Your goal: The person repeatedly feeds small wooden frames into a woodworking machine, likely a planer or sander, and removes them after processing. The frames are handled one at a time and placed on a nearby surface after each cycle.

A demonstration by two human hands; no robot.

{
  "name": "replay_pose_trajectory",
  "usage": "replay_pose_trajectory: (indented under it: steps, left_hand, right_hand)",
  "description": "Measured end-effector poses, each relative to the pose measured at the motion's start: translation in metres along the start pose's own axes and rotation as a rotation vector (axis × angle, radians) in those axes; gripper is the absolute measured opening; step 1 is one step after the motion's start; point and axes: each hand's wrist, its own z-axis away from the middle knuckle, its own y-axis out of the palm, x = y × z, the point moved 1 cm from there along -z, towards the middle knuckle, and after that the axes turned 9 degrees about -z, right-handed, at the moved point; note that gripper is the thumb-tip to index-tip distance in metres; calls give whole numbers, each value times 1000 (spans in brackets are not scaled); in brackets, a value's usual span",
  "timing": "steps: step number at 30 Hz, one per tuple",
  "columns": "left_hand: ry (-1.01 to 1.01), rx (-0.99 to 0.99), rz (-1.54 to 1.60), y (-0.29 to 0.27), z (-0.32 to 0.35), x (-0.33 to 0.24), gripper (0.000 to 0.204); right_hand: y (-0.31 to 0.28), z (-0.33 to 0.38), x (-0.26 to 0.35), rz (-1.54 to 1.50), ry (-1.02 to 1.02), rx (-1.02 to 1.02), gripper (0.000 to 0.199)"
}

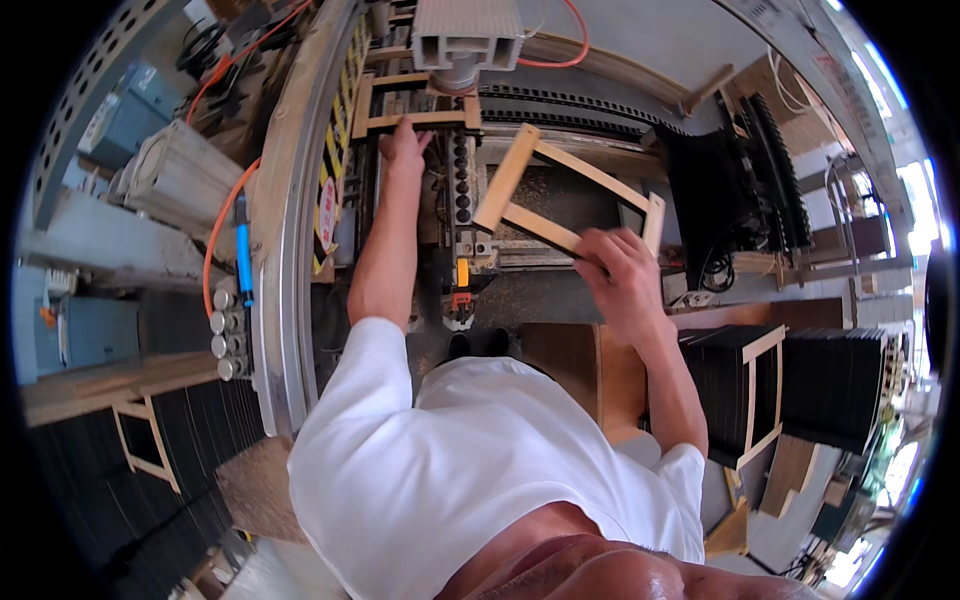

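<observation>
Gripping a pale wooden frame (pixel 560 195) by its near rail, right hand (pixel 620 275) closed around the wood, frame tilted over the machine bed (pixel 560 190). Pressing on a second wooden frame (pixel 415 105) farther back, left hand (pixel 403 148) flat on its near rail, fingers spread rather than curled, directly under the grey machine head (pixel 467 40). Judging by this: one frame seated at the head, the other lifted and not yet set down or stacked; which way it travels cannot be told. Lying close by, a row of dark holes in a metal block (pixel 462 180) between the two frames, and a black cable chain (pixel 560 105) running behind. Standing lower right, dark stacks (pixel 800 385) with another frame (pixel 765 395) propped against them. Curving at left, a steel rail (pixel 285 250) with an orange hose (pixel 215 240); more frames (pixel 145 440) lower left. Crowding the right hand's path, a black housing (pixel 715 200) just beside the tilted frame.
</observation>
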Motion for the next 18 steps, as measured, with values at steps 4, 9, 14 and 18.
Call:
replay_pose_trajectory:
  steps: [4, 9, 14, 18]
  left_hand:
    - [-65, 31, -78, -43, 95, 20, 38]
    - [-47, 363, 91, -108, 157, 43, 26]
    - [41, 450, 202, -113, 179, 40, 25]
    - [60, 342, 235, -104, 176, 44, 23]
  right_hand:
    - [60, -46, -41, -61, -204, 41, 16]
    - [149, -102, -67, -130, -368, 138, 13]
    - [194, -117, -75, -153, -451, 260, 16]
    - [201, -115, -76, -110, -396, 323, 24]
